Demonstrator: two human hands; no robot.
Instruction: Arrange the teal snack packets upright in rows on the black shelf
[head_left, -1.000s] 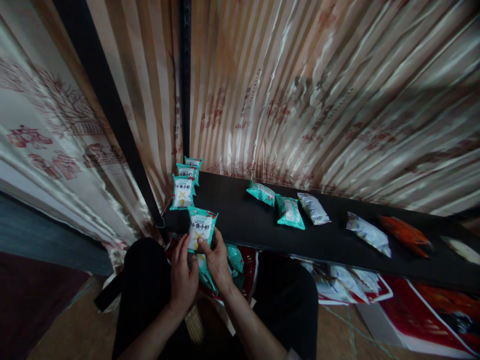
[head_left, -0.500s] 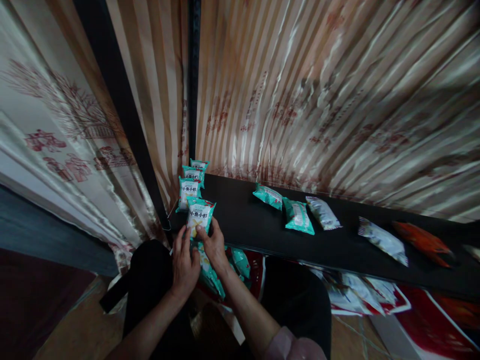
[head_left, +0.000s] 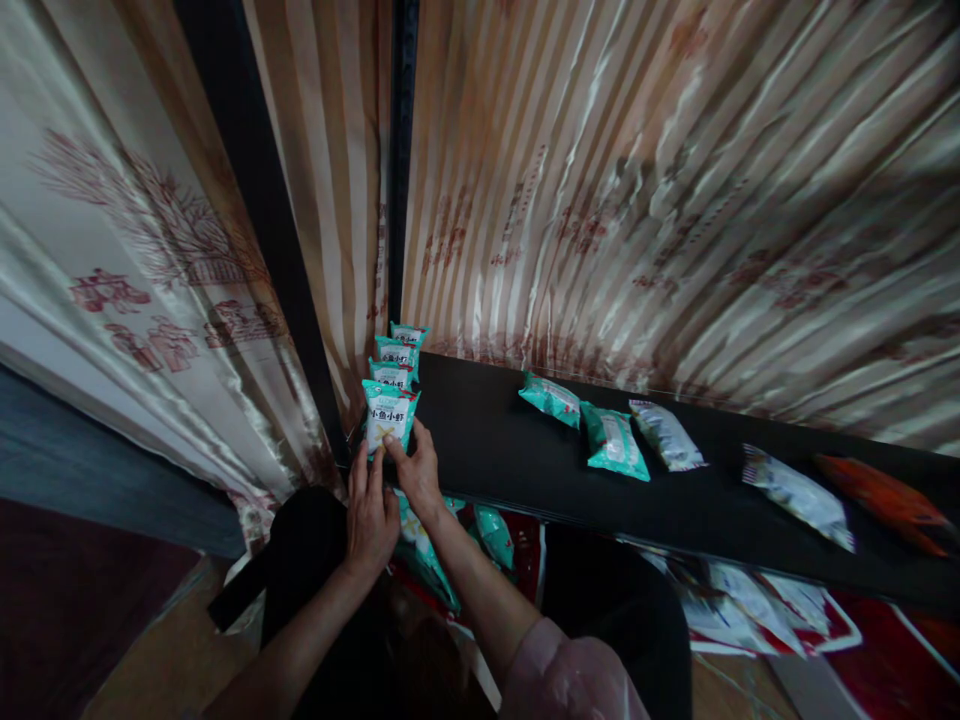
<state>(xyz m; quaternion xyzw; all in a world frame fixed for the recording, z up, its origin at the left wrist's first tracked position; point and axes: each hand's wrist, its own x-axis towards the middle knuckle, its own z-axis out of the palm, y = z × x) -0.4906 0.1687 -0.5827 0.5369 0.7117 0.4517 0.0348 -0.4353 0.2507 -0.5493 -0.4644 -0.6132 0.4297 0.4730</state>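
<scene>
Both my hands hold one teal snack packet (head_left: 388, 417) upright at the left end of a black shelf (head_left: 525, 460). My left hand (head_left: 371, 512) pinches its lower left edge. My right hand (head_left: 416, 470) grips its lower right corner. Behind the packet, three more teal packets (head_left: 397, 352) stand in a row along the shelf's left end. More teal packets (head_left: 427, 560) lie below my hands, between my knees.
Two teal packets (head_left: 592, 425), white packets (head_left: 666, 435) and an orange packet (head_left: 881, 495) lie further right on the shelf. A striped satin curtain (head_left: 637, 200) hangs behind. A black post (head_left: 255, 220) stands at the left. A red box with packets (head_left: 757, 605) sits under the shelf.
My hands have carried the teal packet up and forward from the shelf's front edge to just in front of the standing row. The view has shifted slightly.
</scene>
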